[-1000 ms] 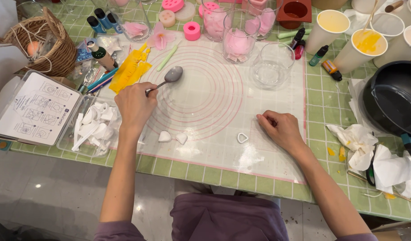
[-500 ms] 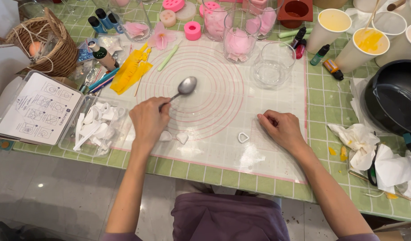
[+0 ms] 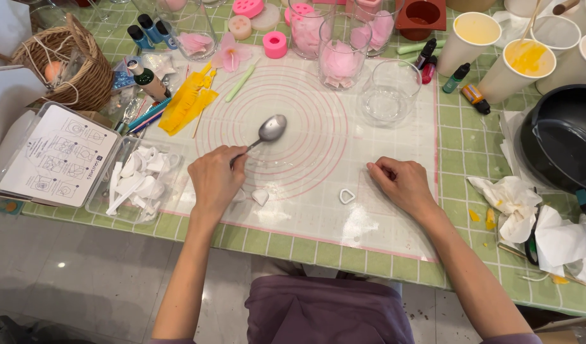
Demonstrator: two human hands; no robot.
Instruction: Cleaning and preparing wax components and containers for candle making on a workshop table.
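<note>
Head view: left hand [image 3: 215, 181] fingers clamped on spoon [image 3: 265, 134] over mat [image 3: 318, 137]; right hand [image 3: 401, 185] fingers curled together, empty, near heart cutter [image 3: 347, 196]; likely pressing small white hearts [image 3: 260, 196]; steady aim needed.

The left hand [image 3: 215, 180] grips the handle of a metal spoon [image 3: 267, 132], whose bowl points up and away over the ringed silicone mat [image 3: 318, 159] on the green-checked counter [image 3: 471, 153]. A small white heart-shaped piece [image 3: 260, 196] lies just beside that hand. The right hand [image 3: 401, 185] rests curled on the mat, near a small white heart-shaped cutter [image 3: 347, 196]. An empty clear glass [image 3: 390, 93] stands further back, and a clear tray of white tools [image 3: 140, 180] lies left of the mat.
</note>
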